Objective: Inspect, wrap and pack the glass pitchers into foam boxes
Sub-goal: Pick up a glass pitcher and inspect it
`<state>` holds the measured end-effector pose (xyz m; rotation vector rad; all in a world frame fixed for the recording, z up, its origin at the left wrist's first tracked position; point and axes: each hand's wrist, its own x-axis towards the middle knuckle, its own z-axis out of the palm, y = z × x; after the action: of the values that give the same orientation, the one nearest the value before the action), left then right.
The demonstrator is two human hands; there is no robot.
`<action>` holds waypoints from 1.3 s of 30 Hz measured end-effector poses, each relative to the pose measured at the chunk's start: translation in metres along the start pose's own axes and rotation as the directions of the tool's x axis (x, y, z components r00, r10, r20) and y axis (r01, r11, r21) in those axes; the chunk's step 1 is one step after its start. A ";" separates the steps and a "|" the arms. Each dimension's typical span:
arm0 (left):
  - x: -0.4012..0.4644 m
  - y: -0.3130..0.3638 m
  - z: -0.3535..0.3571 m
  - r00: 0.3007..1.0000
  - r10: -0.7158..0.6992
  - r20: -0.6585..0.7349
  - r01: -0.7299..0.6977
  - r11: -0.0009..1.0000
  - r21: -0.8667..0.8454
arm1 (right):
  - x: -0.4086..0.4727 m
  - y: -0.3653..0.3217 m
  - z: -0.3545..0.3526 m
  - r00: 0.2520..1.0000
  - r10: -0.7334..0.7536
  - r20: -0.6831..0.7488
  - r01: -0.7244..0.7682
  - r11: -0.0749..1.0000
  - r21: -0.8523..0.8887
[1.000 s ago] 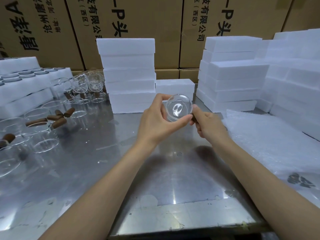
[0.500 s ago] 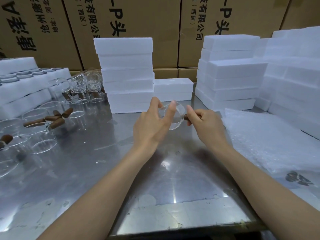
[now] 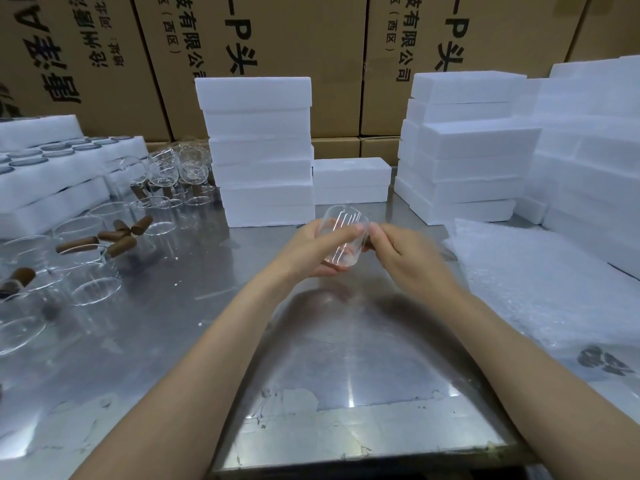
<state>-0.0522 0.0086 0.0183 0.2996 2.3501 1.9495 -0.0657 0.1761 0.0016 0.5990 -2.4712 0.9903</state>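
Observation:
A small clear glass pitcher (image 3: 343,233) is held above the middle of the steel table (image 3: 173,323). My left hand (image 3: 311,251) cups its body from the left and below, fingers curled round the glass. My right hand (image 3: 398,254) grips its brown wooden handle, which is mostly hidden behind the fingers. More glass pitchers with brown handles (image 3: 114,240) stand at the left. White foam boxes (image 3: 259,150) are stacked behind my hands, with a lower pair (image 3: 351,180) beside them.
Further foam box stacks (image 3: 464,150) rise at the back right and right edge. A bubble wrap sheet (image 3: 540,289) covers the table's right side. Foam trays with round holes (image 3: 52,168) sit at far left. Cardboard cartons (image 3: 277,39) form the back wall.
The pitcher has been turned from mouth-toward-me to lying tilted on its side and lowered a little. My left hand shifted from the rim to under the body.

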 end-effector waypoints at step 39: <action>0.008 -0.010 -0.008 0.992 0.123 -0.029 -0.127 0.973 -0.192 | -0.001 -0.010 -0.020 0.924 0.337 0.183 -0.363 0.615 0.700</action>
<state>-0.0622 0.0006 0.0103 0.4276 2.1771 2.2257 -0.0556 0.1836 0.0201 0.3328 -2.1826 2.1900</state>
